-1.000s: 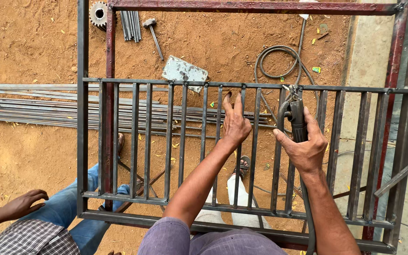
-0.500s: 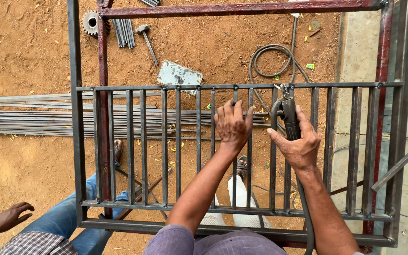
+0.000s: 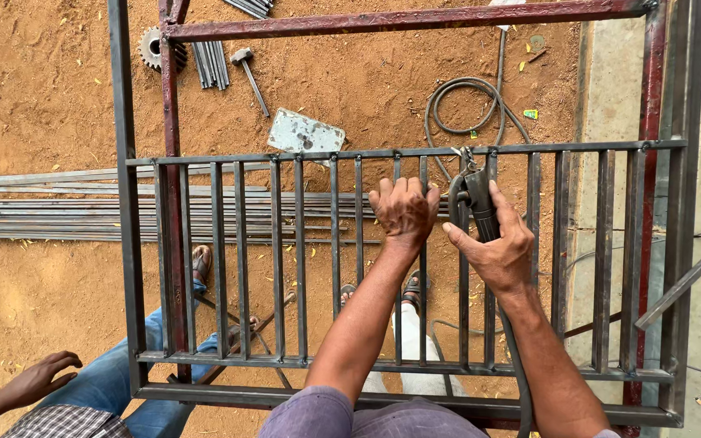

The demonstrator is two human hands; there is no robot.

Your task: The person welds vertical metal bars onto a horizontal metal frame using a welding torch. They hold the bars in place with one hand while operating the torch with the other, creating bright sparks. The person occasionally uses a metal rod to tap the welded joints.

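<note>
1. The grille [image 3: 302, 268] is a frame of thin, dull grey steel bars, lying flat over sandy red ground.
2. The left hand [image 3: 404, 212] curls its fingers shut around 2 upright bars.
3. The right hand [image 3: 492, 247] grips a black welding holder [image 3: 477, 203] tightly, just under the grille's top rail.

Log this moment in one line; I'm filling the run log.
left hand: grips grille bar | right hand: holds welding holder at top rail
</note>
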